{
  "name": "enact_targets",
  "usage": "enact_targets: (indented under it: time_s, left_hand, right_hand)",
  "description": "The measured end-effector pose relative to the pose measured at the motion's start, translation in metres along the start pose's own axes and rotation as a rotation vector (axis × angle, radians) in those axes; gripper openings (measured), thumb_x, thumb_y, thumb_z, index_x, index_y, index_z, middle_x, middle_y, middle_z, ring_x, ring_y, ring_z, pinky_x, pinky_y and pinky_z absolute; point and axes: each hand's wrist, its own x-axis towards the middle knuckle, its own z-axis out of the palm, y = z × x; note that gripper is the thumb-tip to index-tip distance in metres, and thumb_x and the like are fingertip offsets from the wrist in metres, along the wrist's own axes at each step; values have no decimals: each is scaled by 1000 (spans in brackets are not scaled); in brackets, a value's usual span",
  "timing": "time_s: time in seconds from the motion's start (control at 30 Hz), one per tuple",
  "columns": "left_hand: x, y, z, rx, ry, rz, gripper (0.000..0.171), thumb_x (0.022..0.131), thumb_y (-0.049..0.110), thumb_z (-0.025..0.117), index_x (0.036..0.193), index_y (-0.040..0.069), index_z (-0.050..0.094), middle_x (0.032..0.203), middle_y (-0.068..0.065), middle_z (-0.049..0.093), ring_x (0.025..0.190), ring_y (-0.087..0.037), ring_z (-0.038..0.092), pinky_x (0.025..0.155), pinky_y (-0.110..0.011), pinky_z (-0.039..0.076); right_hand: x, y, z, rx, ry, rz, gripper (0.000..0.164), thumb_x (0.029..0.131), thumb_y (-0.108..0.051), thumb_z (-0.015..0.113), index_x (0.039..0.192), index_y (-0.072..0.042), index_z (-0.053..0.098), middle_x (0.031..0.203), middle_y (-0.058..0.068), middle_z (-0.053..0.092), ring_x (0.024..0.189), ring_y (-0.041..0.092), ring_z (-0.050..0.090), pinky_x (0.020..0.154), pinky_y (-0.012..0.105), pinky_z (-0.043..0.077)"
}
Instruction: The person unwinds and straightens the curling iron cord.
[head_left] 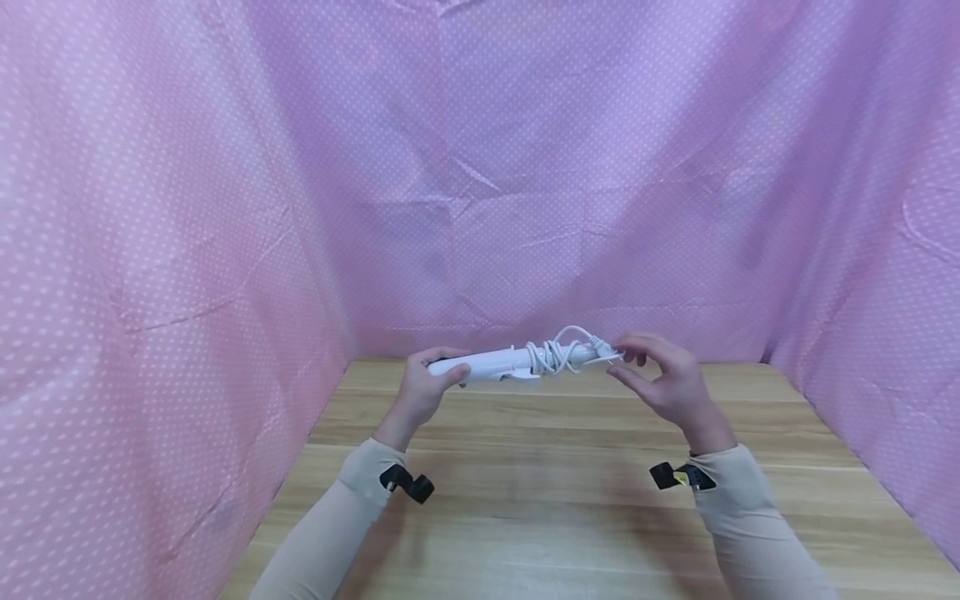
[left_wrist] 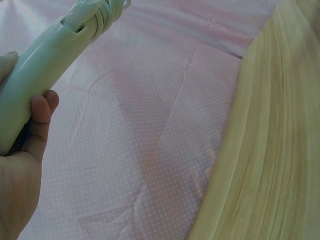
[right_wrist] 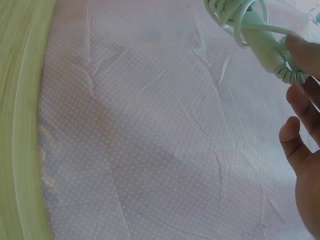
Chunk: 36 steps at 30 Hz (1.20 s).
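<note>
A white curling iron (head_left: 483,365) is held up over the table, nearly level, with its white power cord (head_left: 551,357) wound in several loops round the slimmer right part. My left hand (head_left: 425,385) grips the thick smooth end, thumb on the near side and fingers behind. In the left wrist view, the fingers curl round the glossy barrel (left_wrist: 42,65). At the other end, my right hand (head_left: 663,375) pinches the cord near the ribbed sleeve (right_wrist: 291,76) with thumb and forefinger. Its other fingers are loosely bent below. A small lever (head_left: 521,376) sticks out under the iron's middle.
Below the hands lies a light wood-grain table (head_left: 525,500). Pink cloth (head_left: 480,208) with white dots hangs in folds behind it and along both sides. Each sleeve carries a small black wrist camera, one on the left (head_left: 407,482) and one on the right (head_left: 681,477).
</note>
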Motion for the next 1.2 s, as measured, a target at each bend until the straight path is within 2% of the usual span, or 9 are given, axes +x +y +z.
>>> enact_targets:
  time_s: [0.13, 0.33, 0.43, 0.57, 0.63, 0.83, 1.03, 1.2]
  left_hand:
    - [1, 0, 0, -21, 5, 1, 31, 81, 6, 75, 106, -11, 66, 102, -11, 67, 83, -22, 60, 68, -30, 57]
    - [1, 2, 0, -61, -8, 20, 32, 81, 2, 73, 107, -15, 64, 99, -6, 68, 83, -23, 60, 69, -38, 59]
    - [1, 2, -1, -94, -16, 23, 32, 81, 0, 72, 107, -17, 63, 99, -4, 68, 86, -22, 59, 69, -36, 58]
    - [0, 4, 0, -126, -27, 25, 34, 81, -2, 71, 108, -19, 61, 99, -3, 67, 87, -23, 58, 67, -28, 57]
    - [-1, 4, 0, -136, -29, 29, 35, 81, -2, 71, 108, -20, 60, 98, -4, 67, 87, -23, 59, 67, -25, 56]
    - [-3, 5, 1, -116, -40, 36, 36, 80, 3, 72, 107, -18, 62, 99, -5, 67, 87, -24, 59, 66, -26, 57]
    - [-5, 4, 2, -98, -44, 45, 32, 80, 5, 74, 106, -12, 65, 100, -5, 67, 87, -23, 59, 68, -29, 57]
    - [-6, 1, 3, -115, -49, 54, 29, 80, 3, 74, 105, -10, 67, 99, -4, 67, 87, -24, 59, 68, -25, 56]
  right_hand:
    - [-5, 11, 1, -101, 44, -44, 39, 61, 8, 82, 98, 7, 70, 90, 18, 70, 75, 13, 59, 68, 15, 47]
    - [-6, 12, -1, -83, 40, -82, 38, 62, 4, 82, 97, 9, 70, 89, 17, 70, 72, 19, 60, 68, 17, 48]
    - [-3, 9, 0, -75, 50, -101, 36, 62, 6, 79, 96, 12, 69, 87, 19, 70, 71, 19, 60, 67, 17, 49]
    - [-1, 5, 3, -130, 103, -139, 24, 77, -7, 78, 92, 10, 71, 86, 18, 71, 70, 15, 60, 68, 13, 50]
    - [-1, 4, 6, -157, 146, -159, 26, 83, -16, 76, 90, 9, 72, 84, 17, 72, 69, 16, 61, 69, 12, 51]
    - [-2, 5, 11, -196, 244, -186, 31, 87, -23, 73, 87, 8, 73, 81, 18, 72, 70, 18, 62, 75, 8, 48]
    - [-1, 4, 13, -249, 245, -217, 31, 89, -23, 70, 87, 8, 74, 81, 18, 71, 62, 18, 54, 60, 14, 43]
    - [-4, 7, 15, -279, 229, -235, 28, 90, -21, 69, 88, 7, 73, 83, 16, 72, 62, 17, 53, 57, 19, 43]
